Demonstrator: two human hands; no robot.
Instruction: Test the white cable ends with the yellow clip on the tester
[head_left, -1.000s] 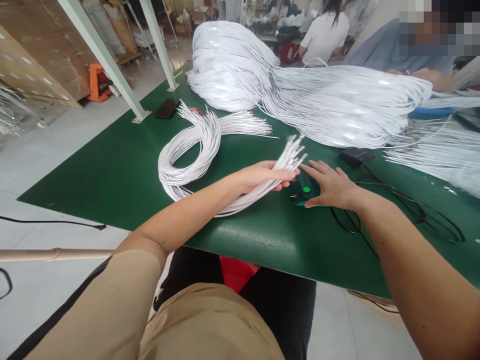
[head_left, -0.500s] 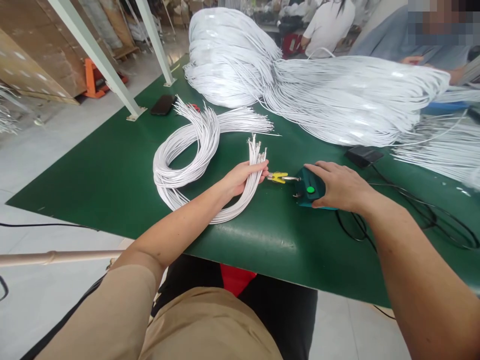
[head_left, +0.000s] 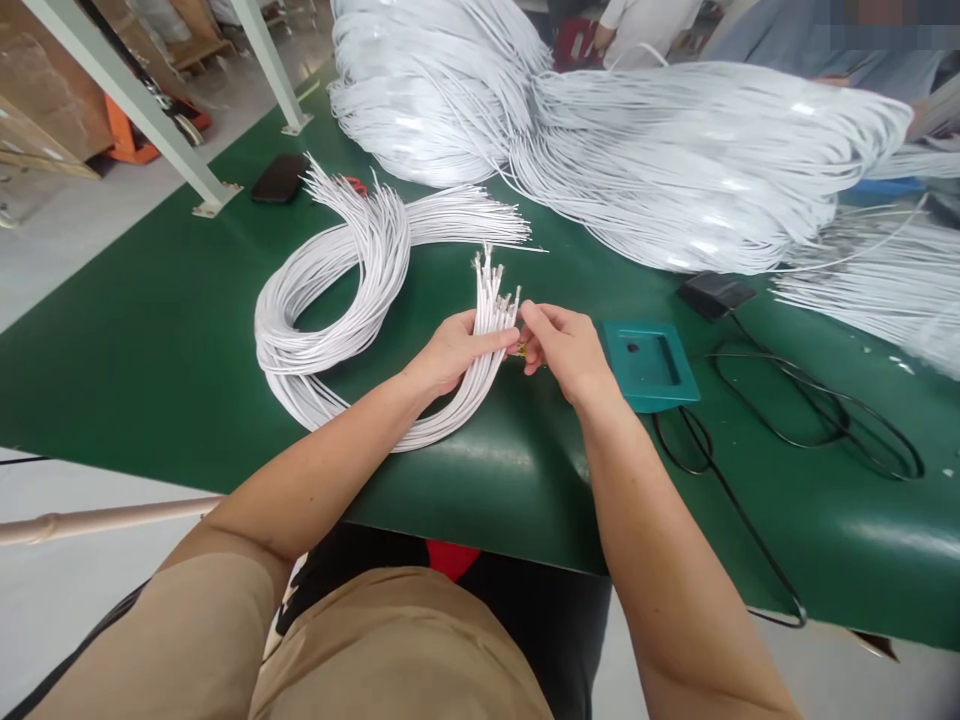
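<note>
My left hand (head_left: 457, 352) is closed around a bundle of white cables (head_left: 486, 322) near their ends, which point up with bare metal strands showing. My right hand (head_left: 562, 345) is beside it, its thumb and fingertips drawn together next to the cable ends. What those fingers hold is hidden. A small bit of yellow (head_left: 519, 350) shows between the two hands. Just right of my right hand lies a teal box (head_left: 679, 365) with a recessed face. The bundle runs down and left into a loose coil (head_left: 281, 345) on the green table.
A large heap of white cables (head_left: 675, 160) covers the back of the table (head_left: 510, 490). A dark phone-like object (head_left: 279, 178) lies at the left, near a metal post (head_left: 142, 110). Black cord (head_left: 810, 400) loops at the right beside a black adapter (head_left: 716, 295). People are behind the heap.
My right hand has let go of the teal box and moved left to the cable ends. The box now shows its recessed face. The yellow clip is now mostly hidden between my hands.
</note>
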